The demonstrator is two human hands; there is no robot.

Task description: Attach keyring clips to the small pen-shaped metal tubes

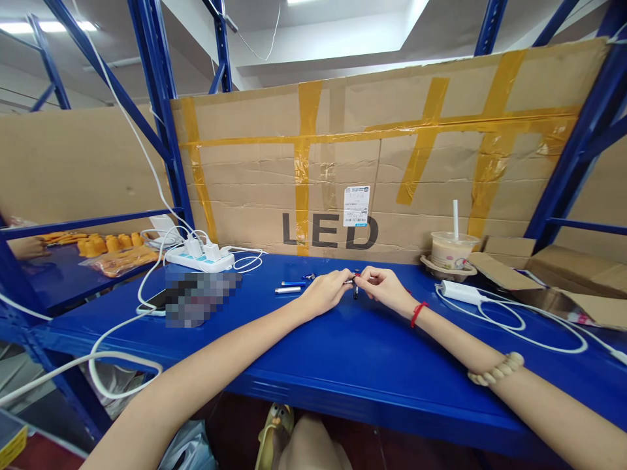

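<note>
My left hand [329,292] and my right hand [385,286] meet over the middle of the blue shelf [337,352]. Between their fingertips is a small black-and-silver piece [355,288], slim in shape, its exact kind too small to tell. Both hands have their fingers pinched on it. Just left of my left hand lie a silver tube [288,290] with a blue end and a slim blue tube [292,284]. Close behind them is a small dark piece [308,277], which I cannot make out.
A power strip [200,260] with plugs and white cables stands back left, near a phone [174,294]. At back right are a lidded drink cup [451,250] with a straw, a white adapter [460,292] with cable and an opened carton [563,281]. Cardboard [245,189] walls the back.
</note>
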